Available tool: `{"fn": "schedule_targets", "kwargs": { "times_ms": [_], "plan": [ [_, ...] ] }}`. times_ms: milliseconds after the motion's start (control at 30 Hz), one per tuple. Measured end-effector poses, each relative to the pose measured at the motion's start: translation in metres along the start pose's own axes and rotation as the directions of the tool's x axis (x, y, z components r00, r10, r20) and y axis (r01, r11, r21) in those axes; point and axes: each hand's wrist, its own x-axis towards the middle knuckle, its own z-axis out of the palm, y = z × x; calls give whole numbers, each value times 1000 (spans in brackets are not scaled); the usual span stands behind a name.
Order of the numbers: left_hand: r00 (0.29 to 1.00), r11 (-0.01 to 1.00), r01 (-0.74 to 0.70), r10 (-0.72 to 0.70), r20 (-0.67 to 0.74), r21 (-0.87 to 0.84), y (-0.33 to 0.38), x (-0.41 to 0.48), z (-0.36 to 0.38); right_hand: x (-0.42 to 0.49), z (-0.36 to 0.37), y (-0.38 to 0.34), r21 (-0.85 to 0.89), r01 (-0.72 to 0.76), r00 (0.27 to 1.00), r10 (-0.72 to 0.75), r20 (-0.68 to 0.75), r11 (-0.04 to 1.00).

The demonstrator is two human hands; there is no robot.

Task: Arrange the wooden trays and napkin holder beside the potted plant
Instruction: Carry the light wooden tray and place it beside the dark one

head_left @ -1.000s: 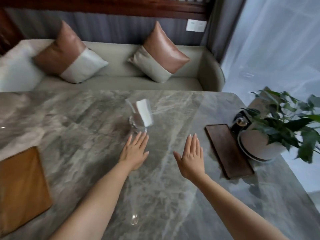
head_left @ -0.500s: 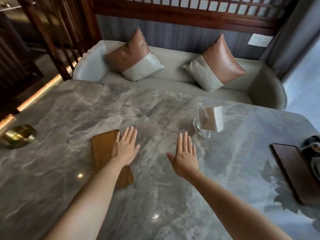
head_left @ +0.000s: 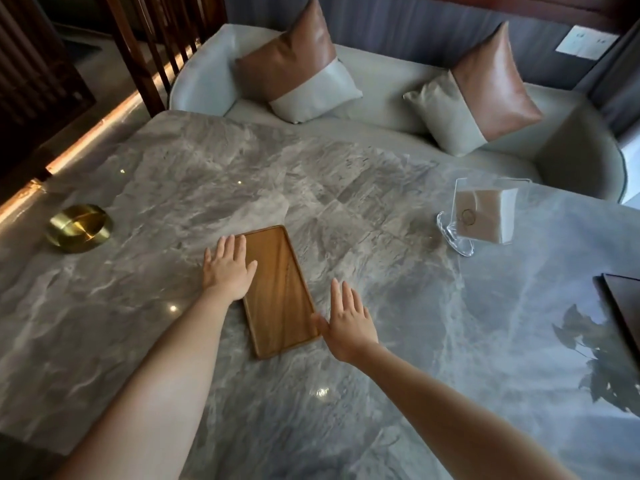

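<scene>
A light wooden tray (head_left: pixel 278 289) lies flat on the grey marble table (head_left: pixel 381 393), near its middle. My left hand (head_left: pixel 227 268) is spread open at the tray's upper left edge, partly over it. My right hand (head_left: pixel 348 318) is open too, its thumb at the tray's lower right corner. A clear napkin holder (head_left: pixel 481 216) with white napkins stands upright to the right. A dark wooden tray (head_left: pixel 623 306) shows at the right edge, cut off by the frame. The potted plant itself is out of view; only its reflection (head_left: pixel 595 355) shows on the tabletop.
A round brass dish (head_left: pixel 79 227) sits at the table's left side. Behind the table is a grey sofa (head_left: pixel 381 84) with two brown-and-grey cushions. Dark wooden slats stand at the back left.
The view has swung left, away from the plant and napkin holder. Both hands moved left and now flank the light tray, the left at its upper left, the right at its lower right corner.
</scene>
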Motion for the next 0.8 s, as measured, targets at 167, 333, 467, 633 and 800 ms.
{"fn": "schedule_targets", "kwargs": {
  "times_ms": [167, 333, 467, 633, 800],
  "plan": [
    [998, 997, 59, -59, 5, -57, 1, 14, -3, 4, 9, -2, 161, -95, 995, 87, 55, 982],
    [996, 993, 87, -85, 26, -77, 5, 25, -5, 11, 11, -2, 255, -222, 973, 197, 119, 941],
    [995, 991, 91, -86, 55, -101, 7, 34, -6, 18, 18, 0, 389, -291, 955, 240, 174, 874],
    [988, 976, 127, -108, 113, -179, 10, 46, -5, 25, 25, 0, 605, -384, 923, 285, 257, 698],
    [979, 948, 184, -155, 130, -259, 14, 55, -7, 29, 29, -2, 680, -444, 894, 342, 290, 583]
  ]
}}
